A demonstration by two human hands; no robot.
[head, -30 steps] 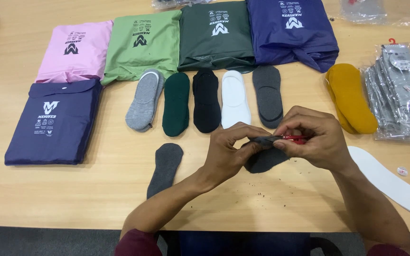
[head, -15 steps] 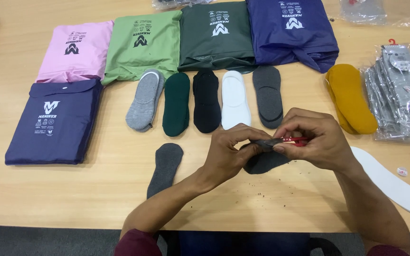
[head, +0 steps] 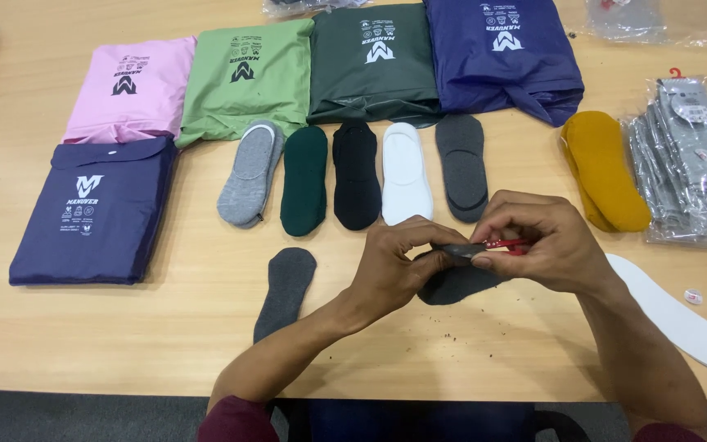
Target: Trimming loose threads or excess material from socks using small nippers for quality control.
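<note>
Both hands meet over the front middle of the wooden table (head: 157,327). My left hand (head: 394,266) pinches the edge of a dark grey low-cut sock (head: 456,282), which hangs down onto the table. My right hand (head: 538,241) grips the same sock edge together with a small red clip (head: 507,243) fixed to it. A matching dark grey sock (head: 286,288) lies flat to the left of my left forearm.
A row of low-cut socks lies behind my hands: light grey (head: 249,173), dark green (head: 304,178), black (head: 356,173), white (head: 406,172), dark grey (head: 461,164). Mustard socks (head: 603,168), bagged grey socks (head: 685,155), a white insole (head: 673,311) at right. Pink, green, dark green, purple pouches behind and left.
</note>
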